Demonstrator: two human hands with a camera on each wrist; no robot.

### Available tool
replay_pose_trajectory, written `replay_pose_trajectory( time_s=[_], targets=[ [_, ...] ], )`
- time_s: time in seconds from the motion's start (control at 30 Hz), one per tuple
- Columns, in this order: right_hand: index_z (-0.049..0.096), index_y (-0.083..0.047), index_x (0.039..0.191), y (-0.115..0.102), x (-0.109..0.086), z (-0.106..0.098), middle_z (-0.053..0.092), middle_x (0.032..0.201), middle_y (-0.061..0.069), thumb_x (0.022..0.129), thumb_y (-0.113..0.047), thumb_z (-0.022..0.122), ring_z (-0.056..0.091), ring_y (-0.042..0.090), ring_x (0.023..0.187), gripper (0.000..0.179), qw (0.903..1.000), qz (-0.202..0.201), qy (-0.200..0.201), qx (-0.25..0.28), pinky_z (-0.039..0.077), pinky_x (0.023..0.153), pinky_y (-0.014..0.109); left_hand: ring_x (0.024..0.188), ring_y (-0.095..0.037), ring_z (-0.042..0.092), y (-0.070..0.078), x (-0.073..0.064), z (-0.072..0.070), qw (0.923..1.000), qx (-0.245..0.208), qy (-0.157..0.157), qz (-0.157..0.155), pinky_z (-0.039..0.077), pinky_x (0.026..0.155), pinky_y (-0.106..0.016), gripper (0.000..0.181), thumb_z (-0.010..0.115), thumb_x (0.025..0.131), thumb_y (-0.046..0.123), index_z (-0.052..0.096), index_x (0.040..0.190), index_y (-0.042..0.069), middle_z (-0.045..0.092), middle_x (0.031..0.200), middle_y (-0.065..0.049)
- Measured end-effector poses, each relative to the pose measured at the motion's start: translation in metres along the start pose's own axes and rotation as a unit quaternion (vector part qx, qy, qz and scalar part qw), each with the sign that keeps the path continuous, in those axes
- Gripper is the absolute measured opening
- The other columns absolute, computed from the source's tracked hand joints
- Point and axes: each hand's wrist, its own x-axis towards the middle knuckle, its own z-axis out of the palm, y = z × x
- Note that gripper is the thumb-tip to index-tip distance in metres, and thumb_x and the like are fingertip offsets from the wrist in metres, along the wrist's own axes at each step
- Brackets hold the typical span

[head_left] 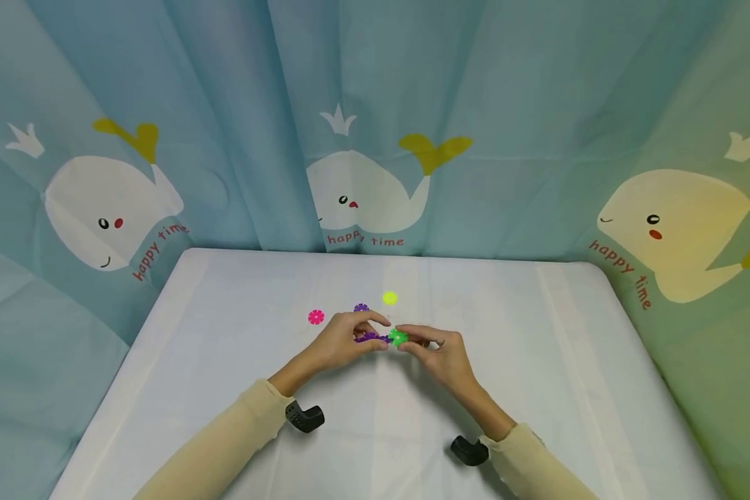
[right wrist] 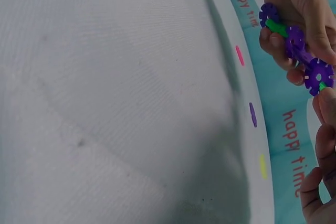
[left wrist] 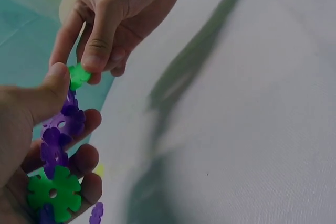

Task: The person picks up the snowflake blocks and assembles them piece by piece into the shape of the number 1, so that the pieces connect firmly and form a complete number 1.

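Note:
My left hand [head_left: 342, 340] holds a chain of interlocked notched plastic discs, purple [left wrist: 54, 153] and green [left wrist: 54, 193], lying along its curled fingers. At the chain's end, my right hand [head_left: 442, 354] pinches a green notched disc [head_left: 397, 337] between thumb and fingers. In the left wrist view that green disc meets the top purple disc near the left thumb; whether it is fully slotted in cannot be told. The right wrist view shows the chain with a purple disc [right wrist: 318, 77] at the right fingertips. Both hands are above the table.
On the white table [head_left: 225, 417] beyond the hands lie a pink disc [head_left: 315, 317], a purple disc [head_left: 361, 307] and a yellow disc [head_left: 390, 298]. A blue-green curtain [head_left: 237, 139] with whale prints hangs around the table's back and sides.

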Motion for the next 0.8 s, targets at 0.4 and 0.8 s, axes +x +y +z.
replay_pose_trajectory(
  time_s=[0.4, 0.8],
  targets=[
    [0.077, 0.003, 0.107, -0.023, 0.003, -0.001, 0.076, 0.082, 0.011, 0.076, 0.008, 0.084, 0.068, 0.020, 0.070, 0.032, 0.9995, 0.002, -0.019, -0.025, 0.052, 0.065, 0.026, 0.065, -0.004, 0.053, -0.005, -0.005, 0.002, 0.9937, 0.076, 0.021, 0.079, 0.047, 0.061, -0.022, 0.038, 0.087, 0.085, 0.019, 0.069, 0.118, 0.013, 0.067, 0.076, 0.007],
    [0.073, 0.006, 0.115, -0.012, 0.003, 0.003, 0.076, 0.083, 0.013, 0.080, 0.011, 0.081, 0.066, 0.018, 0.069, 0.036, 0.9992, -0.009, -0.039, 0.001, 0.053, 0.063, 0.030, 0.067, -0.001, 0.061, -0.011, -0.006, 0.003, 0.9864, 0.098, 0.077, 0.107, 0.053, 0.066, -0.021, 0.025, 0.087, 0.085, 0.021, 0.075, 0.105, 0.012, 0.074, 0.080, 0.002]
  ],
)
